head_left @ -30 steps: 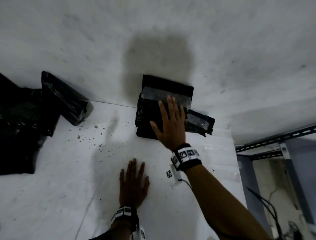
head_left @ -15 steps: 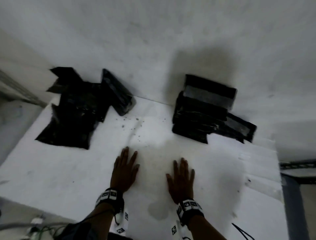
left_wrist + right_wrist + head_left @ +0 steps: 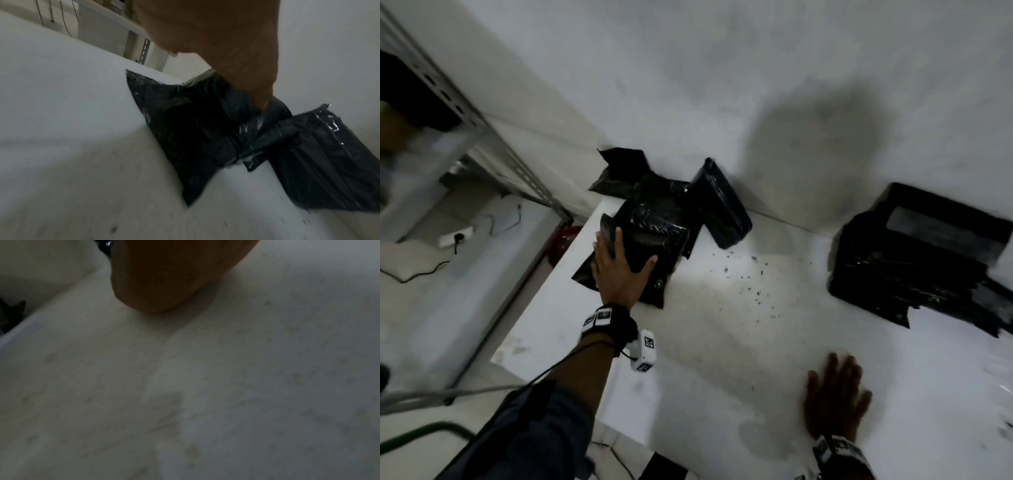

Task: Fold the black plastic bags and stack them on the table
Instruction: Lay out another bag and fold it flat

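The left hand (image 3: pixel 619 270) grips the unfolded bags (image 3: pixel 654 219) at centre left; the right hand (image 3: pixel 834 401) lies spread at lower right, far away.

Glossy black plastic lying on a matt white table

The unfolded bags (image 3: pixel 654 219) and the folded stack (image 3: pixel 914 260) are showing crinkled, shiny plastic film catching highlights; the table (image 3: pixel 722 359) is looking smooth, matt white and speckled with dark grit; the shelf upright (image 3: pixel 465 113) is looking like perforated grey metal.
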